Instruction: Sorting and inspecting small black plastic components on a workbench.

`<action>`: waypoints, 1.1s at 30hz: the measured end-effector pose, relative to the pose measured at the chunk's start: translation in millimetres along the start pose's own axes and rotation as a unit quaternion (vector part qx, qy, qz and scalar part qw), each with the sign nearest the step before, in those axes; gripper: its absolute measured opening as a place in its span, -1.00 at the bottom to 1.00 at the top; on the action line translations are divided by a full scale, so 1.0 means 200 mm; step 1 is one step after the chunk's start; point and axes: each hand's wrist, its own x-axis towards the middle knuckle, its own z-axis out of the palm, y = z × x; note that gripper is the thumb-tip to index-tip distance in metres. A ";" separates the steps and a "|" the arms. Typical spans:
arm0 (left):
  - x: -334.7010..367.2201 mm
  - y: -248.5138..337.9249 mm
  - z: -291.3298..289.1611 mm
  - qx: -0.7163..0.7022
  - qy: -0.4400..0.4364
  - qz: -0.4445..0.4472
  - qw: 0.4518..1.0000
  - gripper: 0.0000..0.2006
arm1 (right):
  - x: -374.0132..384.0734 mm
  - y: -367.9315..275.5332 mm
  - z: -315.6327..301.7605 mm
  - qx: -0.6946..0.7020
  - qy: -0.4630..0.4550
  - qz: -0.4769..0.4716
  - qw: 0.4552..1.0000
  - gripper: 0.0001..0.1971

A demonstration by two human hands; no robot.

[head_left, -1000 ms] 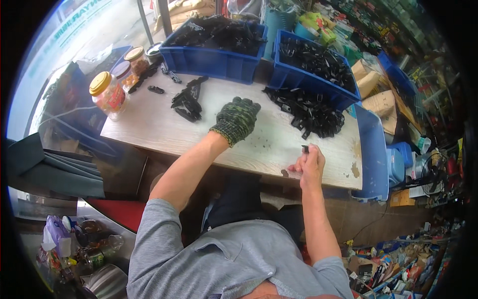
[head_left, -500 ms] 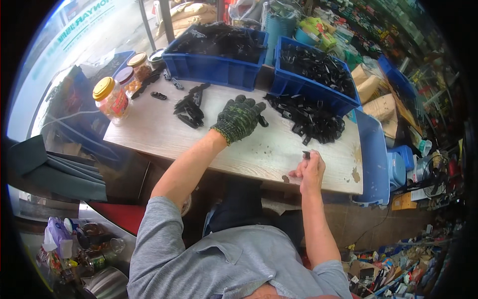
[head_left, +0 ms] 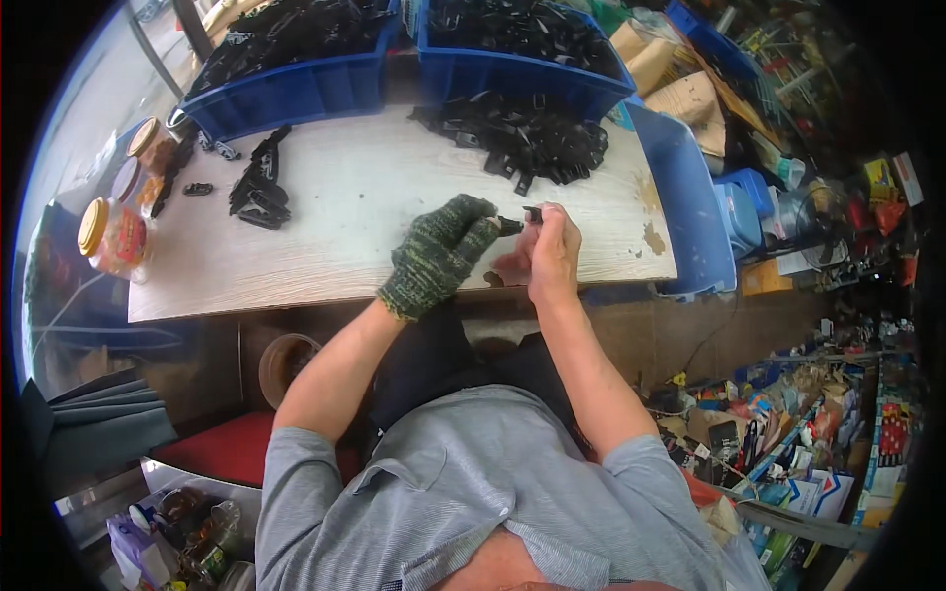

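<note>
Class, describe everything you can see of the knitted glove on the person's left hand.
The green-and-black speckled knitted glove covers the whole left hand down to a ribbed cuff at the wrist. It hovers at the near edge of the pale wooden table, fingers curled, pinching a small black plastic piece that points toward the bare right hand.

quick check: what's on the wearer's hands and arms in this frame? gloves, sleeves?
Left hand wears a knit work glove, mottled dark green and black, with a ribbed cuff at the wrist. Right hand is bare, no glove. Both forearms are uncovered; short grey sleeves of a collared shirt end above the elbows. No watch, ring or markings that I can make out.
</note>
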 end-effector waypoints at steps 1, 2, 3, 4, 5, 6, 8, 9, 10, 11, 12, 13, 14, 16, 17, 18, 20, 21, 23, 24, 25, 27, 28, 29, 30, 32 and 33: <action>0.00 0.02 0.04 -0.001 0.003 -0.012 1.000 -0.80 | -0.01 0.00 0.01 -0.008 0.021 -0.005 1.000 -0.70; 0.00 0.03 0.07 -0.002 0.005 -0.023 1.000 -0.81 | -0.01 0.00 0.02 -0.017 0.041 -0.011 0.999 -0.69; -0.01 0.04 0.09 -0.003 0.008 -0.034 0.999 -0.81 | -0.01 0.00 0.02 -0.020 0.043 -0.010 0.999 -0.69; -0.01 0.04 0.11 -0.007 0.006 -0.034 0.999 -0.81 | -0.02 0.00 0.02 -0.012 0.037 -0.016 0.999 -0.69; -0.01 0.03 0.12 -0.005 0.009 -0.041 0.999 -0.81 | -0.02 -0.01 0.02 -0.003 0.031 -0.022 0.999 -0.69; -0.01 0.03 0.13 -0.004 0.012 -0.047 0.999 -0.81 | -0.02 -0.01 0.02 0.006 0.026 -0.029 0.999 -0.68; 0.00 0.02 0.14 -0.005 0.012 -0.053 0.999 -0.81 | 0.02 0.07 -0.02 -0.024 0.024 -0.059 0.998 -0.69; 0.00 0.00 0.14 0.038 0.009 -0.037 0.999 -0.80 | 0.04 0.11 -0.04 -0.052 0.019 -0.087 0.995 -0.70; 0.00 -0.02 0.15 0.081 0.007 -0.020 0.997 -0.80 | 0.06 0.14 -0.07 -0.080 0.014 -0.116 0.990 -0.71; 0.00 -0.04 0.16 0.125 0.007 -0.005 0.992 -0.79 | 0.06 0.14 -0.07 -0.081 0.016 -0.117 0.990 -0.71; -0.01 -0.08 0.18 0.124 0.005 -0.004 0.992 -0.79 | 0.06 0.13 -0.06 -0.089 0.017 -0.120 0.989 -0.72; -0.01 -0.13 0.21 0.179 0.045 0.073 0.980 -0.78 | 0.06 0.13 -0.06 -0.097 0.017 -0.124 0.987 -0.72; -0.02 -0.16 0.23 0.233 0.085 0.149 0.957 -0.77 | 0.05 0.12 -0.06 -0.106 0.017 -0.127 0.986 -0.72; -0.01 -0.15 0.27 0.282 0.124 0.223 0.925 -0.76 | 0.03 0.08 -0.06 -0.117 0.013 -0.129 0.985 -0.72; 0.01 -0.10 0.31 0.213 0.119 0.144 0.959 -0.75 | 0.02 0.07 -0.06 -0.128 0.008 -0.131 0.983 -0.71; 0.02 -0.04 0.35 0.143 0.113 0.063 0.981 -0.74 | 0.01 0.06 -0.06 -0.138 0.002 -0.132 0.982 -0.71; 0.02 0.01 0.38 0.069 0.106 -0.015 0.992 -0.72 | 0.01 0.05 -0.07 -0.128 0.007 -0.137 0.982 -0.70; 0.00 0.01 0.39 0.064 0.111 0.006 0.992 -0.73 | 0.01 0.05 -0.07 -0.116 0.010 -0.140 0.983 -0.68; -0.02 0.02 0.40 0.055 0.121 0.048 0.990 -0.73 | 0.02 0.05 -0.09 -0.106 0.015 -0.145 0.984 -0.66; -0.03 0.02 0.39 0.054 0.123 0.050 0.990 -0.73 | 0.02 0.04 -0.07 -0.095 0.008 -0.125 0.988 -0.68; -0.04 0.01 0.37 -0.021 0.122 -0.006 0.992 -0.73 | 0.02 0.02 -0.06 -0.084 0.002 -0.105 0.991 -0.69; -0.06 -0.02 0.34 -0.169 0.117 -0.117 0.972 -0.72 | 0.04 -0.02 -0.05 -0.074 -0.005 -0.086 0.994 -0.70; -0.07 -0.04 0.33 -0.170 0.118 -0.115 0.972 -0.72 | 0.07 -0.07 -0.07 -0.037 0.062 -0.012 0.997 -0.74; -0.08 -0.06 0.32 -0.166 0.122 -0.110 0.972 -0.71 | 0.10 -0.13 -0.07 -0.001 0.126 0.065 0.990 -0.75; -0.08 -0.07 0.33 -0.167 0.121 -0.101 0.973 -0.70 | 0.17 -0.18 -0.15 0.033 0.160 0.029 0.986 -0.74; -0.09 -0.06 0.32 -0.166 0.123 -0.092 0.974 -0.70 | 0.30 -0.27 -0.31 0.067 0.232 -0.047 0.969 -0.71; -0.09 -0.05 0.33 -0.162 0.115 -0.080 0.977 -0.69 | 0.33 -0.30 -0.37 0.066 0.275 -0.091 0.955 -0.69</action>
